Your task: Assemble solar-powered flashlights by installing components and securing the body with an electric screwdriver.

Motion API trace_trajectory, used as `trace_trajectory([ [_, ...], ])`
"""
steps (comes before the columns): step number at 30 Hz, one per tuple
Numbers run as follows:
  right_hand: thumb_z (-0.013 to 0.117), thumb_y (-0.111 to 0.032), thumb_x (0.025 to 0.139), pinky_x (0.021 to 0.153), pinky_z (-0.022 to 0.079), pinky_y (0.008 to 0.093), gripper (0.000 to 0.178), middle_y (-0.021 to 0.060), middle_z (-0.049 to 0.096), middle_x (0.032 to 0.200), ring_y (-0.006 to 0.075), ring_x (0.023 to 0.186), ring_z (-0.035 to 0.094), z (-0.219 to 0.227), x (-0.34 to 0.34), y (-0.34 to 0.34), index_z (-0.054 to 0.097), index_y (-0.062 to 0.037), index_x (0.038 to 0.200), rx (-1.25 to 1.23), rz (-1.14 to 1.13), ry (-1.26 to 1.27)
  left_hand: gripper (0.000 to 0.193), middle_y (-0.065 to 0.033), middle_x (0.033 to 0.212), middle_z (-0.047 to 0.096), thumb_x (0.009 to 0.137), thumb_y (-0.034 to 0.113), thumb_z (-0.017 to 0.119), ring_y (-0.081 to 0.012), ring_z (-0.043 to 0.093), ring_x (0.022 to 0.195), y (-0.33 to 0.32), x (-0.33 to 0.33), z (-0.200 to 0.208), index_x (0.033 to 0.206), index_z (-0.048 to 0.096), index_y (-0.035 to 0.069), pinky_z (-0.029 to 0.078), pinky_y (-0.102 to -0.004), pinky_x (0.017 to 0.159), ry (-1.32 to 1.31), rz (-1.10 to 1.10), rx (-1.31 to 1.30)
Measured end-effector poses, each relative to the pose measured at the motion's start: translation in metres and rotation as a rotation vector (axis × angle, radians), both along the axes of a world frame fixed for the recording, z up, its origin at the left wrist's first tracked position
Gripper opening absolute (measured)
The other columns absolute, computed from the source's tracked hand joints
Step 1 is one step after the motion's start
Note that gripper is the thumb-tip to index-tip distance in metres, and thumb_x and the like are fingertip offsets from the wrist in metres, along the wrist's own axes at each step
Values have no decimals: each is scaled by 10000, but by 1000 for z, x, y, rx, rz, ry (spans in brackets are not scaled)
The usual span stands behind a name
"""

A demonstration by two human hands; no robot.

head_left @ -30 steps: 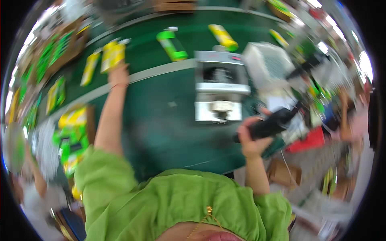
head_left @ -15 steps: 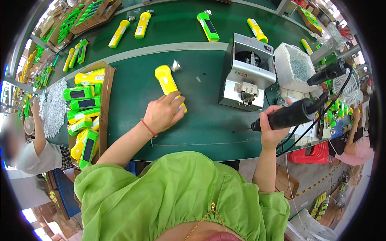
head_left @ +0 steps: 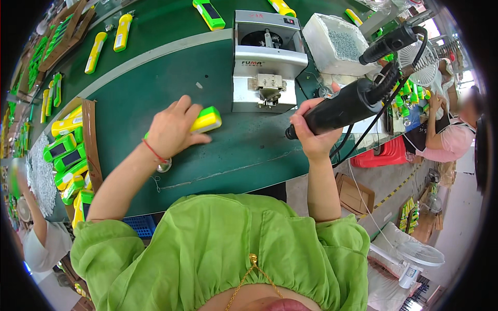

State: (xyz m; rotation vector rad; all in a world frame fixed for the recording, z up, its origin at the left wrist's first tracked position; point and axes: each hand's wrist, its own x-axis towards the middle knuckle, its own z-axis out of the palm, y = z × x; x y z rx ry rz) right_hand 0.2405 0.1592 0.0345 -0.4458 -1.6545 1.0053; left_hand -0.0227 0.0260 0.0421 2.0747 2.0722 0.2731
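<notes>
My left hand (head_left: pixel 174 128) is closed around a yellow-and-green flashlight (head_left: pixel 208 120), which lies on its side on the green bench. One end of it sticks out to the right of my fingers, and the rest is under my hand. By my left wrist, a small shiny reflector cup (head_left: pixel 164 166) shows in part. My right hand (head_left: pixel 315 136) grips a black electric screwdriver (head_left: pixel 342 108), tilted with its tip toward the lower left. That tip is apart from the flashlight, short of the silver screw feeder (head_left: pixel 267 65).
A white foam box (head_left: pixel 317 44) of small screws stands right of the feeder. On the left is a cardboard box (head_left: pixel 91 137) of flashlights. More flashlights (head_left: pixel 122 32) lie along the far strip. Cables hang from the screwdriver. Other people sit at both sides.
The flashlight has been turned: its wide head pointed away from me, and now one end points right. The reflector cup is now beside my left wrist. The whole view has shifted.
</notes>
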Motion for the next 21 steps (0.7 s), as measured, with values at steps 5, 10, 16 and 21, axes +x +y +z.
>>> trace_trajectory([
  [5, 642, 74, 766, 614, 522, 289, 823, 115, 599, 753, 153, 610, 582, 26, -11, 8, 158, 20, 1430, 41, 52, 2, 557, -44, 1088, 552, 727, 426, 712, -207, 528, 895, 10, 49, -44, 1132, 596, 63, 423, -351, 737, 221, -235, 353],
  [10, 592, 42, 810, 559, 532, 333, 750, 133, 589, 719, 180, 557, 573, 68, -51, 17, 166, -11, 1425, 72, 7, 291, 484, -47, 996, 579, 748, 396, 710, -212, 545, 909, 2, 62, -32, 1075, 632, 47, 434, -347, 741, 25, -156, 397],
  [16, 704, 100, 735, 492, 465, 215, 178, 54, 623, 681, 94, 547, 596, 56, -74, 28, 592, 38, 859, 54, 40, 367, 489, -50, 951, 574, 741, 438, 705, -230, 562, 849, 0, 60, -42, 1036, 638, 55, 453, -347, 733, -81, -119, 238],
  [21, 720, 89, 709, 488, 462, 219, 254, 33, 619, 665, 96, 529, 587, 64, -85, 38, 536, 12, 867, 7, 47, 210, 449, -42, 926, 559, 742, 435, 712, -218, 562, 840, 25, 88, -43, 985, 638, 64, 449, -339, 717, -83, -102, 248],
])
